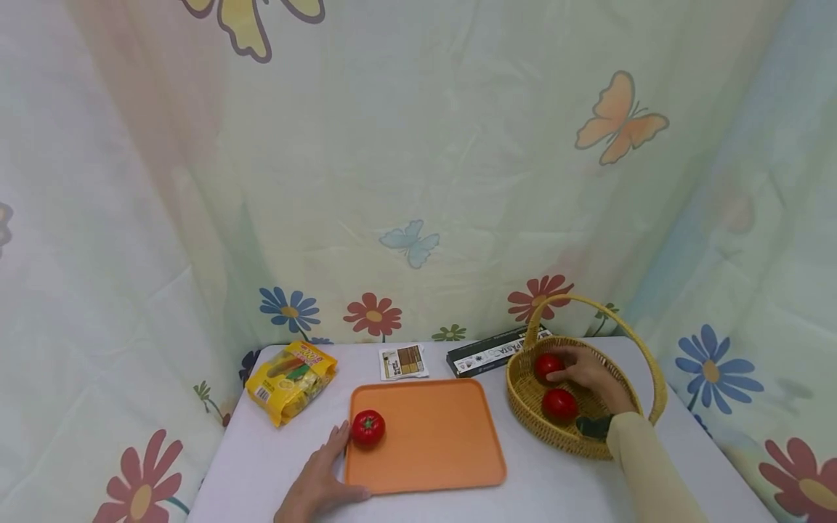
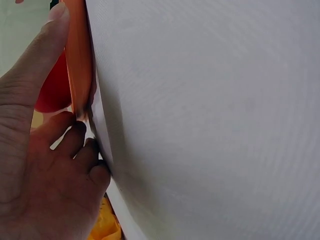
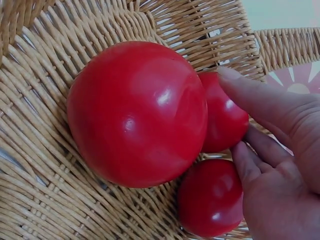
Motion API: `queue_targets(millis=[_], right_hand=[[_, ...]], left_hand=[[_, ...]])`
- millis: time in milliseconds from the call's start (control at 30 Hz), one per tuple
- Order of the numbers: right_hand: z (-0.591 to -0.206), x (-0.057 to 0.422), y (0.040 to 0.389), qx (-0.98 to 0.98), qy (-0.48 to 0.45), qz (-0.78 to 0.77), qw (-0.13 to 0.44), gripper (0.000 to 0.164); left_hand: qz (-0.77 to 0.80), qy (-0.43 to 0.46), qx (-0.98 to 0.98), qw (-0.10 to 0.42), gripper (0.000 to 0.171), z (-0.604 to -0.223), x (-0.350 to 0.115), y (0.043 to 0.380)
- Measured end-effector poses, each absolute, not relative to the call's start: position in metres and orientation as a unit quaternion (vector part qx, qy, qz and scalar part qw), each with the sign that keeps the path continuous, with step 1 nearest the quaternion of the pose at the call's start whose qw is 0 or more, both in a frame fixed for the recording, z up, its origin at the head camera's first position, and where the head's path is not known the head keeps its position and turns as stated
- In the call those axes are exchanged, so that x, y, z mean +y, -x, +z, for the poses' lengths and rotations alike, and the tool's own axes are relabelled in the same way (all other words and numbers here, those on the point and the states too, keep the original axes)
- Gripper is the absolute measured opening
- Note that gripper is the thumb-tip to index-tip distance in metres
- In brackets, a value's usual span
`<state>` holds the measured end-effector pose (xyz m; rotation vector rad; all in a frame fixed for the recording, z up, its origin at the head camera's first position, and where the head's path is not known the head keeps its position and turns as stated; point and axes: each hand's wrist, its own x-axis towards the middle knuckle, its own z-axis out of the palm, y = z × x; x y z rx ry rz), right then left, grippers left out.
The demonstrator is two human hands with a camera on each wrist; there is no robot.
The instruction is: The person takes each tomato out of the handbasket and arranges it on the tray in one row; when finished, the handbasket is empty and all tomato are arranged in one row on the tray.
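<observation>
The tomato (image 3: pixel 226 115) in the basket (image 1: pixel 532 427) sits between the thumb and fingers of the right hand (image 1: pixel 583 369), which grips it from above. Two more lie in there with it: a second tomato (image 1: pixel 559 404), just beside the hand and nearest the right wrist camera, and a third tomato (image 3: pixel 212 197), seen low in that view near the fingers. A dark band (image 1: pixel 593 427) circles the right wrist, below a pale yellow sleeve (image 1: pixel 654 465).

The left hand (image 1: pixel 320 472) is spread, its fingers along the left edge of the orange tray (image 1: pixel 431 436) and its thumb at the near left corner; it grips no tomato. On the tray, close to those fingers, rests a stemmed tomato (image 1: pixel 368 428), green top upward.

Farther out on the white table (image 1: pixel 242 472), a yellow bag (image 1: pixel 290 383) lies to the left, a small packet (image 1: pixel 402 362) behind the tray, and a black pasta box (image 1: pixel 484 352) partly behind the basket. A curtain (image 1: pixel 418 145) with flowers and butterflies hangs at the back and sides.
</observation>
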<state>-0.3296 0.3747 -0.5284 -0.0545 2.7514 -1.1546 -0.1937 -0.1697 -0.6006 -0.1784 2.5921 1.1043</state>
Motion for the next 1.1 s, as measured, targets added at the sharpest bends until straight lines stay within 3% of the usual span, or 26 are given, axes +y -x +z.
queue_targets(millis=[500,1100], right_hand=[[-0.525,0.366,0.336,0.934,0.027,-0.347,0.082,0.059],[-0.522,0.368,0.340,0.941,0.067,-0.322,0.078,0.061]], left_hand=[[0.382,0.048,0.910,0.154,0.131,-0.602,-0.174,0.193],[0.391,0.032,0.907,0.152,0.129,-0.600,-0.172,0.198]])
